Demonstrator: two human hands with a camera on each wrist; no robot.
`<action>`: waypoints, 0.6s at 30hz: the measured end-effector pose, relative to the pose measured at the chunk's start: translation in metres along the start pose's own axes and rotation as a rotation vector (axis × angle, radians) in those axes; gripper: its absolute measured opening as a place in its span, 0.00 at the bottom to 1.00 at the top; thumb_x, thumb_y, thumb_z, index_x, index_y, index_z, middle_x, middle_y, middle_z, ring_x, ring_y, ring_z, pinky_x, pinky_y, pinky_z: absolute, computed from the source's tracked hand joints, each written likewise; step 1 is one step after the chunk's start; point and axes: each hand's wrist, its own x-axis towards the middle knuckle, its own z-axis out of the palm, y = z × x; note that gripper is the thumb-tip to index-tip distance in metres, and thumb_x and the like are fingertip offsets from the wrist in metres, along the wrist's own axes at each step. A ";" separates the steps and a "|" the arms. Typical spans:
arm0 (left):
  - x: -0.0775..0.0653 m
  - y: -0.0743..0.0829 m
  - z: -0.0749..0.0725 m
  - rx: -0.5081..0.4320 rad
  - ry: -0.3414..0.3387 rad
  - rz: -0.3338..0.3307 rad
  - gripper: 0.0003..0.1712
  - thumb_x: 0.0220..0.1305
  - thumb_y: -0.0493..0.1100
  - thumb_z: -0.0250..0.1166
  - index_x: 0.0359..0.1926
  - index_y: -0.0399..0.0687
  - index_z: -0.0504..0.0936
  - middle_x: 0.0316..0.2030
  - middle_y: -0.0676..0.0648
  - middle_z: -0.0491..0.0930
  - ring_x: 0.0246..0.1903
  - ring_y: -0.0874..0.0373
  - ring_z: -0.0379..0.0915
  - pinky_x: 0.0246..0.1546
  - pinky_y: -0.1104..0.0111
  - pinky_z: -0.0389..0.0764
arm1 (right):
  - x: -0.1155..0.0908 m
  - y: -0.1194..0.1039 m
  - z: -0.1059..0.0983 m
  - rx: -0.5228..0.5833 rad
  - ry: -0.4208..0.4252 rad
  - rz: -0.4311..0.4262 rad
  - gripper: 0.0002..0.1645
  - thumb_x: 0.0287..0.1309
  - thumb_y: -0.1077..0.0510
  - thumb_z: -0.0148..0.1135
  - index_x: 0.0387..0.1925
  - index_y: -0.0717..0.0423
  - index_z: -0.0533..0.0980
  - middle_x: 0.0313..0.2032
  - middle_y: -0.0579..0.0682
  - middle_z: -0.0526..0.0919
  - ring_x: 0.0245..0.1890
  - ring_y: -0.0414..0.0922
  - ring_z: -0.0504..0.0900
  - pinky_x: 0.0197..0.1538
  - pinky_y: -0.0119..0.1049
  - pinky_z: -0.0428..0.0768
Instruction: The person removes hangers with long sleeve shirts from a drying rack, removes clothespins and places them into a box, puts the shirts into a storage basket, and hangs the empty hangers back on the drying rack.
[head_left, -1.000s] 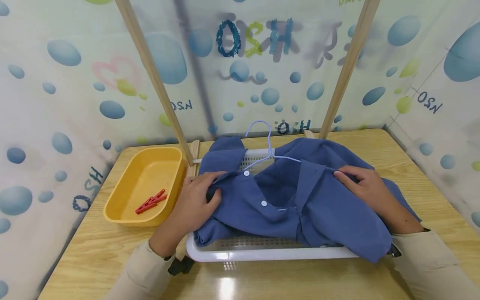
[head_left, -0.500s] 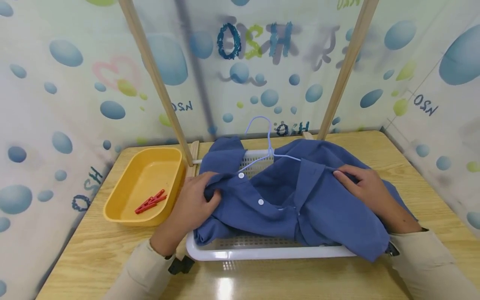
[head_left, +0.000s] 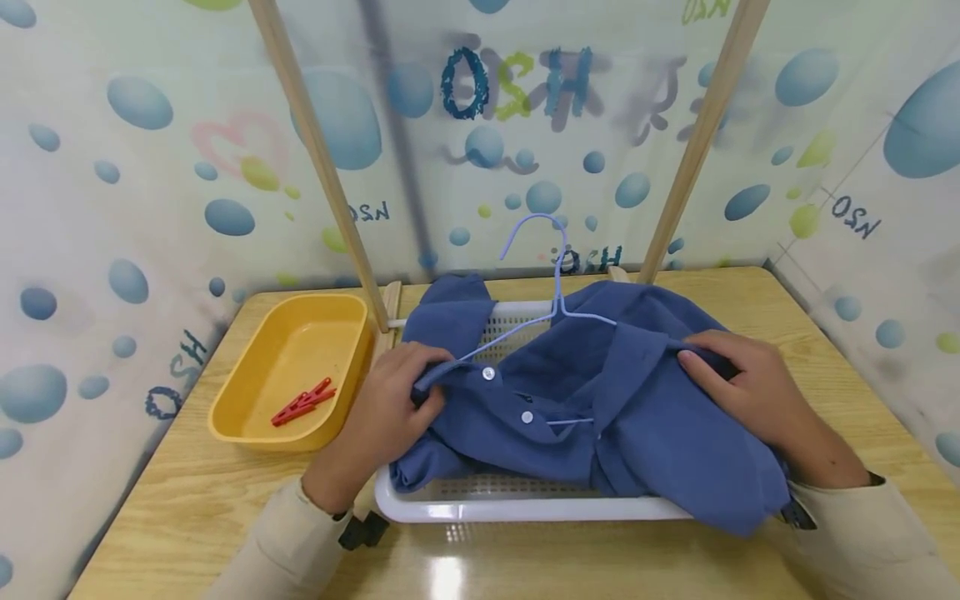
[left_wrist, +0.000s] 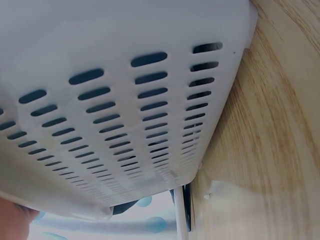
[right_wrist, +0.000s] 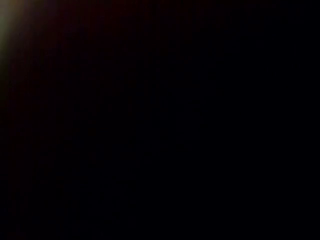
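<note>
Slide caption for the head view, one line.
Left hand and right hand grip a shirt, a hanger partly inside it, over a basket; clothespins lie in a tub.

Pale walls (head_left: 480, 187), blue-spotted — wood-grain table (head_left: 180, 492), bright glare patch (head_left: 446, 577).

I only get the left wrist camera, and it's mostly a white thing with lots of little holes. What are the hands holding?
Observer: In the head view, the left hand and the right hand are both gripping a blue shirt.

Operator: Cool! Is there something in the shirt?

Observer: Yes, a light blue hanger, with its hook sticking up out of the neck opening.

Operator: And what's next to the white thing?

Observer: That's a white basket; on the table to its left is a yellow tub with red clothespins in it.
</note>
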 end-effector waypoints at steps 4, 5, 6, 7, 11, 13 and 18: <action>-0.001 0.000 -0.001 0.004 0.013 0.021 0.16 0.57 0.36 0.67 0.48 0.47 0.79 0.40 0.48 0.80 0.41 0.54 0.73 0.47 0.57 0.75 | 0.001 -0.006 0.000 -0.024 -0.003 -0.031 0.13 0.55 0.67 0.69 0.44 0.57 0.84 0.39 0.53 0.88 0.47 0.14 0.71 0.55 0.09 0.64; -0.001 0.000 -0.001 0.004 0.015 0.025 0.17 0.57 0.35 0.67 0.48 0.47 0.79 0.41 0.48 0.80 0.41 0.53 0.73 0.48 0.57 0.75 | 0.001 -0.007 0.000 -0.031 -0.004 -0.038 0.13 0.55 0.68 0.69 0.44 0.57 0.83 0.39 0.53 0.88 0.46 0.15 0.72 0.55 0.09 0.64; -0.001 0.000 -0.001 0.004 0.016 0.029 0.17 0.57 0.36 0.67 0.48 0.48 0.79 0.41 0.48 0.80 0.42 0.53 0.74 0.49 0.56 0.75 | 0.001 -0.008 0.000 -0.039 -0.004 -0.043 0.13 0.54 0.68 0.69 0.43 0.57 0.83 0.38 0.52 0.88 0.45 0.16 0.73 0.54 0.09 0.65; -0.001 0.000 -0.001 0.002 0.017 0.032 0.17 0.57 0.36 0.67 0.48 0.48 0.79 0.42 0.48 0.80 0.43 0.52 0.74 0.50 0.56 0.75 | 0.001 -0.008 -0.001 -0.049 -0.003 -0.049 0.13 0.53 0.68 0.70 0.42 0.57 0.83 0.37 0.52 0.88 0.44 0.18 0.74 0.53 0.09 0.65; -0.001 0.000 -0.001 0.000 0.021 0.057 0.20 0.55 0.36 0.68 0.50 0.47 0.79 0.46 0.47 0.80 0.47 0.50 0.74 0.54 0.54 0.74 | 0.001 -0.010 -0.001 -0.084 0.011 -0.090 0.11 0.49 0.69 0.71 0.36 0.56 0.82 0.32 0.48 0.87 0.36 0.26 0.78 0.48 0.12 0.68; -0.001 0.000 -0.002 -0.006 0.026 0.076 0.21 0.54 0.36 0.69 0.51 0.47 0.79 0.48 0.46 0.80 0.49 0.48 0.74 0.56 0.54 0.72 | 0.002 -0.010 0.000 -0.087 0.023 -0.121 0.11 0.47 0.71 0.72 0.33 0.55 0.82 0.30 0.47 0.86 0.32 0.29 0.78 0.45 0.14 0.70; -0.001 0.000 -0.002 -0.014 0.050 0.124 0.21 0.53 0.36 0.69 0.51 0.43 0.79 0.50 0.44 0.79 0.51 0.46 0.73 0.59 0.53 0.69 | 0.002 -0.009 0.001 -0.052 0.070 -0.186 0.13 0.44 0.74 0.71 0.29 0.55 0.82 0.27 0.45 0.83 0.29 0.27 0.76 0.41 0.16 0.71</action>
